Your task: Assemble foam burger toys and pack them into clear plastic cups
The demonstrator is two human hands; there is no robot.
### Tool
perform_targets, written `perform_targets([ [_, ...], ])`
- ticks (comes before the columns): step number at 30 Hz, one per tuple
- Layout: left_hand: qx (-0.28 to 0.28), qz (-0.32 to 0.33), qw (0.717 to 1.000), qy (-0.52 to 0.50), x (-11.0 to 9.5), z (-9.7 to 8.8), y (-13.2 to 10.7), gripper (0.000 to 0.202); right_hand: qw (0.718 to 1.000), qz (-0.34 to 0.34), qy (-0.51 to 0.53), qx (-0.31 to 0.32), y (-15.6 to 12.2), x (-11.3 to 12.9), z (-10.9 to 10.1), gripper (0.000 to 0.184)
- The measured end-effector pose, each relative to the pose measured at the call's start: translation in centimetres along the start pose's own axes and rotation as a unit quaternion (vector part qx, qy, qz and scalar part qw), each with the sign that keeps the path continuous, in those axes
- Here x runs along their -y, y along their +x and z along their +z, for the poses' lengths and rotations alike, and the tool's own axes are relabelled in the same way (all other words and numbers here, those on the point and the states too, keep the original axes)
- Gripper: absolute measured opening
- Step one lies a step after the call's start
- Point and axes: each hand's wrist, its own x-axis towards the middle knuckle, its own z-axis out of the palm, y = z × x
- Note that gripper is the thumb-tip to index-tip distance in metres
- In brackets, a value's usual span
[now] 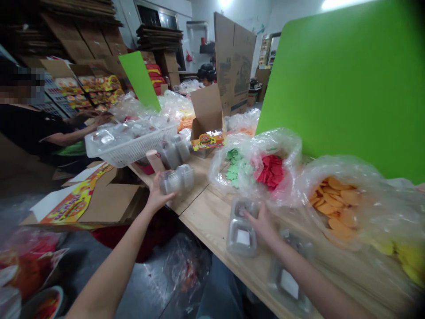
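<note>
Two hands are in view above the wooden surface (pixel 202 217). Your left hand (pixel 158 195) is at the near edge of the surface, its fingers curled around a clear plastic clamshell container (pixel 176 179) in a firm grip. The container appears lifted clear of the surface, though the wide angle makes this hard to confirm. Your right hand (pixel 262 223) is farther along the same edge, spread, with its fingertips (pixel 248 214) touching the rim of a second clear container (pixel 241 230) that sits on the surface. A third clear container (pixel 288 285) lies on the surface just beneath your right forearm.

Beyond these, along the far side of the surface, clear plastic bags hold green cut-outs (pixel 233 167), red cut-outs (pixel 270 172), orange discs (pixel 334 206) and yellow pieces (pixel 409 261). A white plastic basket (pixel 131 148) of clear containers rests at the surface's far left, beside a burger-printed cardboard box (pixel 207 126). A green board (pixel 345 84) stands upright behind the bags. On the left of the surface, a co-worker's hand (pixel 101 118) is near the basket. A flattened printed carton (pixel 89 197) sits just off the surface's left edge.
</note>
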Motion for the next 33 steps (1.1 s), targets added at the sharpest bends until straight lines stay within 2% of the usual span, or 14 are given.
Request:
perform_targets([
  [2, 0.024, 0.012, 1.000, -0.001, -0.1, -0.9, -0.4, 0.109, 0.976, -0.173, -0.123, -0.046, 0.0, 1.9, 0.0, 0.065],
  [4, 0.040, -0.001, 0.999, -0.028, -0.8, -1.0, -1.4, 0.113, 0.930, -0.322, -0.176, -0.003, 0.0, 5.0, 1.1, 0.052],
  [6, 0.023, -0.081, 0.992, -0.092, -1.8, -0.5, -2.8, 0.117, 0.886, -0.409, -0.208, 0.064, 0.4, 8.4, 3.3, 0.047],
  [8, -0.028, -0.190, 0.969, -0.156, -2.7, 0.2, -4.3, 0.116, 0.852, -0.451, -0.238, 0.116, 1.5, 11.6, 6.4, 0.049],
  [10, -0.083, -0.278, 0.936, -0.198, -3.5, 0.8, -5.8, 0.100, 0.827, -0.465, -0.272, 0.161, 3.3, 14.0, 9.8, 0.054],
  [13, -0.101, -0.349, 0.898, -0.251, -4.6, 1.7, -7.8, 0.059, 0.812, -0.447, -0.321, 0.196, 5.9, 15.8, 14.2, 0.058],
  [16, -0.100, -0.378, 0.863, -0.321, -5.8, 2.7, -9.0, 0.051, 0.792, -0.448, -0.353, 0.216, 6.8, 15.7, 17.1, 0.054],
  [18, -0.115, -0.382, 0.845, -0.356, -6.5, 3.1, -9.3, 0.043, 0.769, -0.484, -0.350, 0.228, 6.6, 15.2, 18.4, 0.062],
  [21, -0.141, -0.401, 0.805, -0.414, -6.8, 2.9, -9.1, 0.039, 0.759, -0.514, -0.325, 0.232, 6.0, 14.5, 19.4, 0.078],
  [24, -0.149, -0.442, 0.751, -0.467, -6.2, 2.2, -8.2, 0.035, 0.791, -0.464, -0.321, 0.236, 6.5, 14.2, 19.5, 0.079],
  [26, -0.127, -0.481, 0.719, -0.485, -5.4, 1.8, -7.7, 0.034, 0.804, -0.438, -0.323, 0.240, 6.9, 14.1, 19.4, 0.080],
  [28, -0.085, -0.516, 0.693, -0.497, -4.6, 1.4, -7.4, 0.038, 0.805, -0.436, -0.321, 0.243, 6.9, 14.1, 19.2, 0.079],
  [31, -0.045, -0.532, 0.682, -0.500, -4.4, 0.9, -7.6, 0.043, 0.797, -0.460, -0.308, 0.242, 6.1, 14.3, 19.1, 0.079],
  [33, -0.060, -0.521, 0.689, -0.500, -4.9, 0.3, -7.9, 0.045, 0.802, -0.463, -0.289, 0.243, 5.4, 14.6, 19.1, 0.084],
])
